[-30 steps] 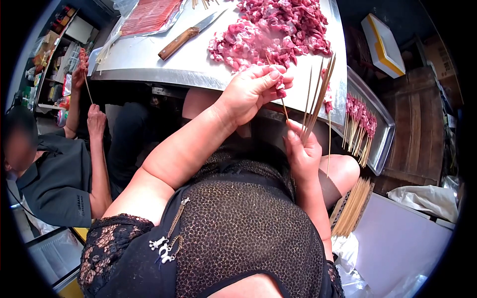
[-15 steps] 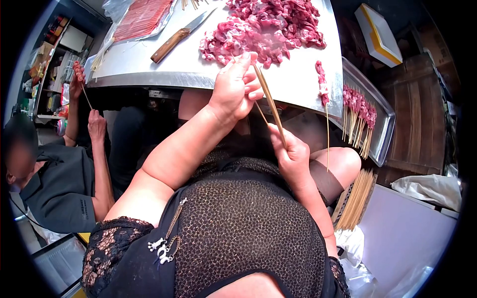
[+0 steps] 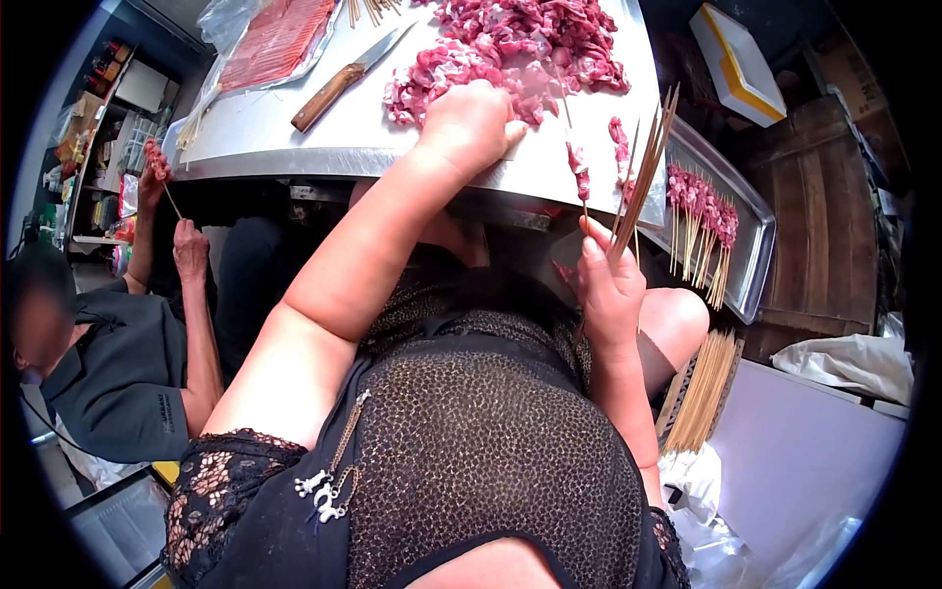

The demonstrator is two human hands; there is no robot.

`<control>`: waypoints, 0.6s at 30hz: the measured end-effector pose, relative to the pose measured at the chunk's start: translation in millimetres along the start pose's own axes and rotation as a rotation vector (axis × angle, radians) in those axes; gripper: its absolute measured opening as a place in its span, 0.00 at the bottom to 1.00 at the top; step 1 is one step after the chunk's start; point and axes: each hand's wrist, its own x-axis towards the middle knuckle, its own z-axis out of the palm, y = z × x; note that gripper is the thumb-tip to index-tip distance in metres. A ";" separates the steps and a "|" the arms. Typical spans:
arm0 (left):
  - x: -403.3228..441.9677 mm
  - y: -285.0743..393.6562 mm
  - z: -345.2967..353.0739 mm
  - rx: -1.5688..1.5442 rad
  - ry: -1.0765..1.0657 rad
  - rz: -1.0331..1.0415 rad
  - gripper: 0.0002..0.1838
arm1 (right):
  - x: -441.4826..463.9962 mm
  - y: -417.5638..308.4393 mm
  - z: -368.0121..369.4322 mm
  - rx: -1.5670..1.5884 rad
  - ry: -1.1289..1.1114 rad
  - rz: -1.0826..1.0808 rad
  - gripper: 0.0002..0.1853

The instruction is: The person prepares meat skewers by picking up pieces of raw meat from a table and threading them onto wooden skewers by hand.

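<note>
My left hand (image 3: 469, 123) is at the near edge of the pile of raw meat pieces (image 3: 535, 44), its fingers curled down and mostly hidden. Upright in my right hand (image 3: 610, 285) are a bundle of bare skewers (image 3: 648, 177) and a separate skewer with a few meat pieces (image 3: 579, 169) near its middle. A loaded meat skewer (image 3: 619, 147) lies on the metal table (image 3: 324, 160) at its right side, partly behind the bundle. Left of the pile rests a knife (image 3: 339, 90) with a wooden handle.
Several finished skewers (image 3: 702, 211) lie in a metal tray (image 3: 751, 285) at the right. Below it is a box of bare skewers (image 3: 699, 402). Packaged red meat (image 3: 278, 44) is at the table's back left. Another person (image 3: 123, 363) holds a meat skewer (image 3: 157, 162).
My left hand has moved from the skewer up to the meat pile. My right hand swung the bundle left, then back right, and has the partly loaded skewer upright.
</note>
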 end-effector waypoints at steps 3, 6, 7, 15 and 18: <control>-3.4 -0.2 -10.4 0.039 -0.139 -0.015 0.13 | -2.4 2.1 0.7 -0.031 0.007 -0.004 0.14; -9.7 -6.5 -26.0 -0.221 -0.145 -0.047 0.10 | -3.2 0.9 -2.2 -0.013 0.015 0.026 0.14; -10.9 -7.0 -34.3 -0.420 -0.201 -0.144 0.08 | -2.7 2.1 -2.7 -0.009 0.017 0.026 0.14; -16.2 -25.2 -21.2 -1.570 -0.102 -0.368 0.11 | 0.9 6.7 -1.4 -0.054 0.006 0.029 0.15; -19.8 -26.4 -14.2 -1.860 -0.221 -0.397 0.13 | -0.7 7.1 -1.6 -0.055 0.003 0.028 0.15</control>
